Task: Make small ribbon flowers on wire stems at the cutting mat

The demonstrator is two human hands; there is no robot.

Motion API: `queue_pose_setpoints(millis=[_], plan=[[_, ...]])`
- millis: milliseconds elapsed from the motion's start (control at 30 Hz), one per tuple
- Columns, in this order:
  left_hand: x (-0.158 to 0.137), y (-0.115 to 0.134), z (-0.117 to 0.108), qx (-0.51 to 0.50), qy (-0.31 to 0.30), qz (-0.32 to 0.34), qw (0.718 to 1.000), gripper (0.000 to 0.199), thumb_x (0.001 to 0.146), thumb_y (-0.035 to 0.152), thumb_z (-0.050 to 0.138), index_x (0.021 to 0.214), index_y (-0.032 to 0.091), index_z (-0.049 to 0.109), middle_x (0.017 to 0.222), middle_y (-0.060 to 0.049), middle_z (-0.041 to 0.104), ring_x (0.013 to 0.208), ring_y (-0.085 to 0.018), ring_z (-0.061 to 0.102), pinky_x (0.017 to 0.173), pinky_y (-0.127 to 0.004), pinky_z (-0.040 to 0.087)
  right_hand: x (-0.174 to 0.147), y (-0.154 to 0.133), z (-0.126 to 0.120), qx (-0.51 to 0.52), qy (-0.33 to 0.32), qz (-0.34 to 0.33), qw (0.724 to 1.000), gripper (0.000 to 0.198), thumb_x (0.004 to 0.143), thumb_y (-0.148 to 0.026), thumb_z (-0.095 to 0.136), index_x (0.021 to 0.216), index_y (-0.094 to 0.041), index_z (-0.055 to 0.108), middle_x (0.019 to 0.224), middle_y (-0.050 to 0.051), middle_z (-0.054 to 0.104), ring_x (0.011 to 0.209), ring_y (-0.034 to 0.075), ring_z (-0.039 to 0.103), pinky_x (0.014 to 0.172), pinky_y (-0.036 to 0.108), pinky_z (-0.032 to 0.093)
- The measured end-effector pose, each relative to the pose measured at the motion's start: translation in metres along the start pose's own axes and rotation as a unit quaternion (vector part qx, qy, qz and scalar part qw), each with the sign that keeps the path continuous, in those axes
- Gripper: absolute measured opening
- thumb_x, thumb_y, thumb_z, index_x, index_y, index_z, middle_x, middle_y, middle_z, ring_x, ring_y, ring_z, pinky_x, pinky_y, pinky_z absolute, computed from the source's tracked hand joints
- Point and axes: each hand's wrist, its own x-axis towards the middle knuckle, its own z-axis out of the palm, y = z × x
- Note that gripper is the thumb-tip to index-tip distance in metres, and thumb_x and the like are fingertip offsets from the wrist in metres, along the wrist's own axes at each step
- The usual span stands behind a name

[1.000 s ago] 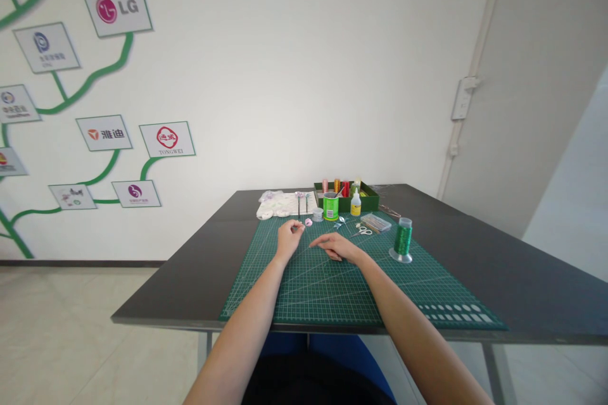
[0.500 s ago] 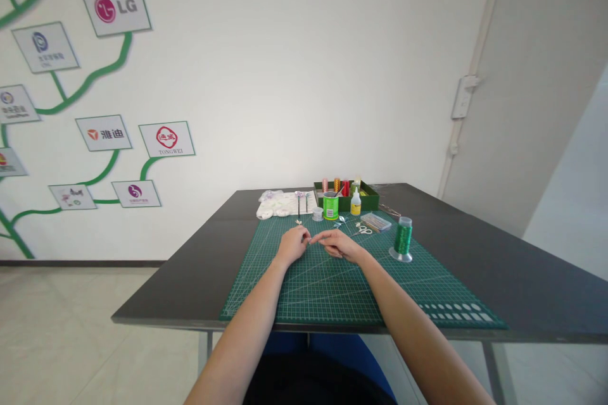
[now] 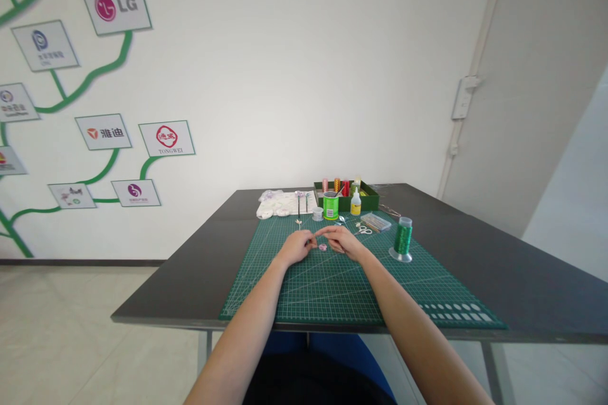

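Note:
My left hand (image 3: 298, 245) is closed in a pinch above the green cutting mat (image 3: 327, 297); whatever its fingertips hold is too small to make out. My right hand (image 3: 342, 243) meets it from the right, its index finger stretched to the left fingertips and its other fingers curled. Between and just below the fingers shows a small pink-and-white piece (image 3: 323, 247); I cannot tell whether it hangs from them or lies on the mat. Beyond my left hand, a thin stem with a small pale tip (image 3: 299, 222) lies on the mat.
A spool of green thread (image 3: 403, 239) stands at right. Farther back are white-handled scissors (image 3: 365, 230), a clear case (image 3: 375, 222), a glue bottle (image 3: 355, 204), a green can (image 3: 330, 206), a white spool (image 3: 317, 214), a thread box (image 3: 370, 201) and a white cloth (image 3: 285, 204).
The small pink-and-white piece now shows between my hands. My left hand has turned slightly and moved right, and my right index finger has lifted a little.

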Motion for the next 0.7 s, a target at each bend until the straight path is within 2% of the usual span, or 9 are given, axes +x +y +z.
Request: queue_pose_setpoints(millis=[267, 533, 700], plan=[[0.003, 0.001, 0.001, -0.079, 0.022, 0.01, 0.997, 0.01, 0.084, 0.012, 0.068, 0.079, 0.018, 0.074, 0.082, -0.003, 0.069, 0.075, -0.017, 0.061, 0.074, -0.026, 0.043, 0.004, 0.005, -0.006, 0.001, 0.029, -0.001, 1.0, 0.044, 0.075, -0.035, 0.065, 0.107, -0.006, 0.073, 0.032, -0.013, 0.035, 0.03, 0.006, 0.019, 0.036, 0.023, 0.014], [0.004, 0.01, -0.004, -0.164, 0.094, -0.014, 0.982, 0.008, 0.085, 0.018, 0.068, 0.08, 0.017, 0.074, 0.079, -0.003, 0.072, 0.071, -0.015, 0.06, 0.072, -0.026, 0.044, 0.005, 0.008, -0.007, -0.008, 0.042, 0.019, 0.999, 0.046, 0.074, -0.037, 0.065, 0.108, -0.006, 0.072, 0.031, -0.013, 0.035, 0.028, 0.006, 0.021, 0.036, 0.022, 0.016], [0.004, 0.013, -0.006, -0.214, 0.129, -0.044, 0.967, 0.01, 0.086, 0.02, 0.065, 0.08, 0.017, 0.072, 0.073, -0.002, 0.071, 0.066, -0.015, 0.06, 0.068, -0.026, 0.044, 0.005, 0.009, -0.003, -0.012, 0.028, 0.04, 0.999, 0.046, 0.072, -0.038, 0.067, 0.107, -0.008, 0.07, 0.031, -0.013, 0.037, 0.027, 0.006, 0.021, 0.034, 0.022, 0.014]])
